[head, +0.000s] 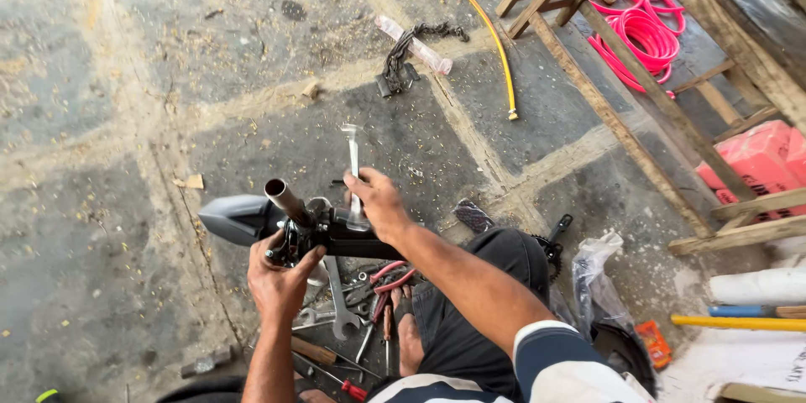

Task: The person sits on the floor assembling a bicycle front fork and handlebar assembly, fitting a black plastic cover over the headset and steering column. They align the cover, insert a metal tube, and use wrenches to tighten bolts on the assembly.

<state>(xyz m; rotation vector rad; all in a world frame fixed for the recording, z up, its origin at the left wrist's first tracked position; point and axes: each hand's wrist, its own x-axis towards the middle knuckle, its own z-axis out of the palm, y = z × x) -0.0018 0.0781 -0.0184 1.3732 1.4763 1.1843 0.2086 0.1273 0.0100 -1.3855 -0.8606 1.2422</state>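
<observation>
My left hand (281, 281) grips the underside of a black bicycle saddle assembly (243, 218) at its clamp, where a short metal post (285, 199) sticks up. My right hand (378, 201) holds a silver combination spanner (353, 164) upright, its lower end set on the clamp and its open jaw pointing away from me. The saddle is held above the ground, nose to the left.
Loose spanners, pliers and screwdrivers (353, 311) lie on the ground by my knee. A chain with a plastic tube (411, 46), a yellow hose (487, 34), a wooden frame (638, 117), a coiled pink hose (642, 25) and a plastic bag (596, 277) lie around on the dusty paved floor.
</observation>
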